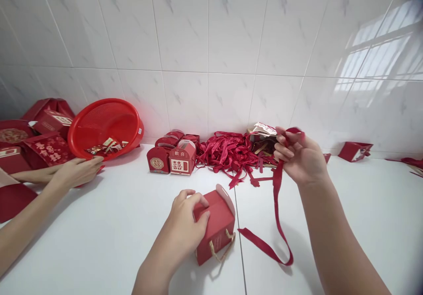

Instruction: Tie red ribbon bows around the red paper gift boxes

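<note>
A small red gift box (218, 211) with a rope handle (223, 253) stands on the white table in front of me. My left hand (188, 222) grips its left side and top edge, thumb and fingers bent over it. Raised to the right, my right hand (299, 156) pinches a dark red ribbon (278, 198). The ribbon hangs down from my fingers, and its lower end curls on the table beside the box. Behind that hand lies a tangled heap of red ribbons (226, 152).
Several finished-looking red boxes (181, 158) stand near the tiled wall. At left, another person's hands (74, 171) touch a tilted red plastic basket (105, 105) holding wrapped sweets (112, 145). More red boxes (49, 152) pile up there. A red box (353, 151) lies far right.
</note>
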`<state>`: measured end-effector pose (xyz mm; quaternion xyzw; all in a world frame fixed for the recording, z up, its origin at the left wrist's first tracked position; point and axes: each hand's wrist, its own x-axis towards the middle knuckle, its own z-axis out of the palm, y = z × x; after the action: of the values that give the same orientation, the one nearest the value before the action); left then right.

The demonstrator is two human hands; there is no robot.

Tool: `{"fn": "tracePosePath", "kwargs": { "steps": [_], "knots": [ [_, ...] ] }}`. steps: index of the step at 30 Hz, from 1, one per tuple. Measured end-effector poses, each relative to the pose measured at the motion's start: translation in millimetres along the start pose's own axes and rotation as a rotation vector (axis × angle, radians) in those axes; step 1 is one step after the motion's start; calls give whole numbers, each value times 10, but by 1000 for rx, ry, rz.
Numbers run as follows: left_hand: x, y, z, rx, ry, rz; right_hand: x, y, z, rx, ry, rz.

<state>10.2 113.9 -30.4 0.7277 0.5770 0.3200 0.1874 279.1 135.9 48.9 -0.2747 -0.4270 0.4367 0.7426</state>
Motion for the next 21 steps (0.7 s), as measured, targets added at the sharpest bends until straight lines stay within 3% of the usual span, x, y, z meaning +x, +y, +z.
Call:
{"fn": "tracePosePath", "kwargs": {
  "steps": [5,11,13,18,21],
  "knots": [
    [147,-149,-26,-104,264,-45,-9,-14,-34,-133,-5,-44],
    [161,-174,46,-84,196,-40,-91,-26,-5,-429,-61,-23],
    [126,-137,43,-64,139,-60,-148,-44,26,-586,-166,59],
    [-22,6,-76,113,18,-95,-283,-64,193,-952,-590,281],
    [-65,51,-120,196,11,-99,-301,-1,270,-1095,-710,322]
  ]
}}
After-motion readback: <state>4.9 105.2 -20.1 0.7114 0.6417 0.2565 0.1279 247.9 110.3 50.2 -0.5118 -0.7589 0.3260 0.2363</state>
